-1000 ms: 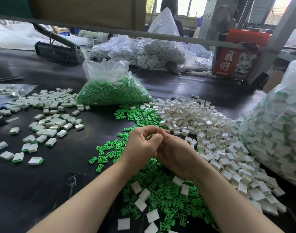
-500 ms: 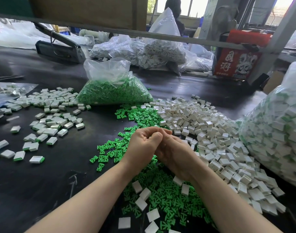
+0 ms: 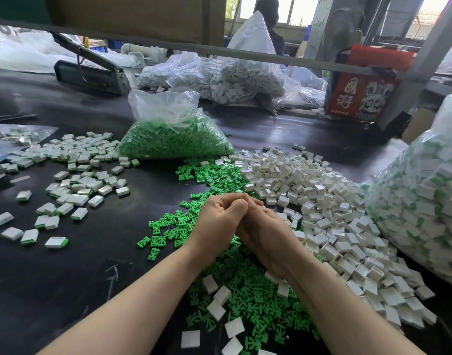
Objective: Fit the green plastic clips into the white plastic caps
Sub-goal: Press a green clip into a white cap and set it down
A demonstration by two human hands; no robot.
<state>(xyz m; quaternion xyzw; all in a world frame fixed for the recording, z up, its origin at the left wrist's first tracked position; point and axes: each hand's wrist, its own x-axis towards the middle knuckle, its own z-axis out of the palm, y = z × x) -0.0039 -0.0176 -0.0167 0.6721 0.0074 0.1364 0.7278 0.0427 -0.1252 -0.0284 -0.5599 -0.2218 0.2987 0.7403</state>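
My left hand (image 3: pixel 217 224) and my right hand (image 3: pixel 266 234) are pressed together, fingers curled inward, just above a spread of loose green clips (image 3: pixel 245 298) on the black table (image 3: pixel 53 290). Whatever sits between my fingers is hidden. A heap of empty white caps (image 3: pixel 309 190) lies right of my hands, and a few caps are scattered on the clips near my wrists. White caps fitted with green clips (image 3: pixel 78 185) are strewn over the table's left side.
A clear bag of green clips (image 3: pixel 173 139) stands behind the piles. A large bag of fitted caps (image 3: pixel 425 201) fills the right edge. Bags of white parts (image 3: pixel 245 78), a red box (image 3: pixel 360 93) and a grey hinged machine (image 3: pixel 91 75) line the back.
My hands have stayed pressed together in the same spot, with only a slight shift of the fingers. The piles have not moved.
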